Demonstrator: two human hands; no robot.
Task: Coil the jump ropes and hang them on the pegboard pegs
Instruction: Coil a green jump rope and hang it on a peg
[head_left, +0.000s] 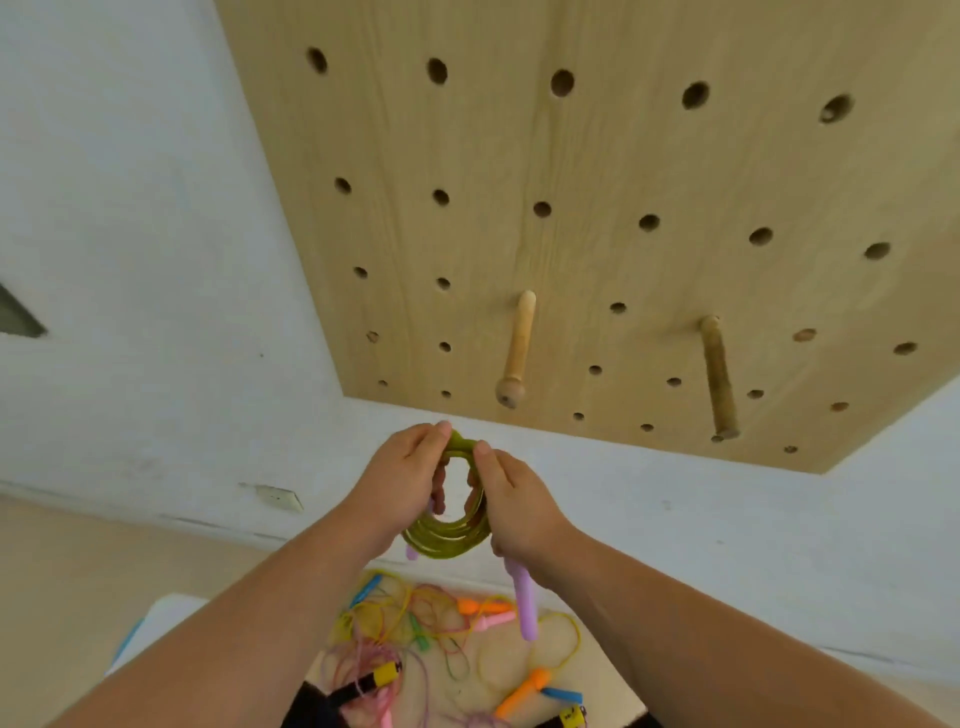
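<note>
both hands hold up a coiled olive-green jump rope (448, 538) below the light wooden pegboard (597, 218), the left hand (402, 480) and right hand (511, 501) each curled round one side of the coil. its lilac handle (525, 605) dangles under the right hand, beneath the rounded wooden peg (517, 351). a tangle of coloured ropes (441, 644) lies on the surface below.

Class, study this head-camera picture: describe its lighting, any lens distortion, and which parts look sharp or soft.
Head view: soft, even light, with no glare on the pegboard; head view: the wide lens fans the pegboard outward toward the top and stretches its upper holes; head view: the green rope coil is fairly sharp, while the loose ropes below it look smeary.
</note>
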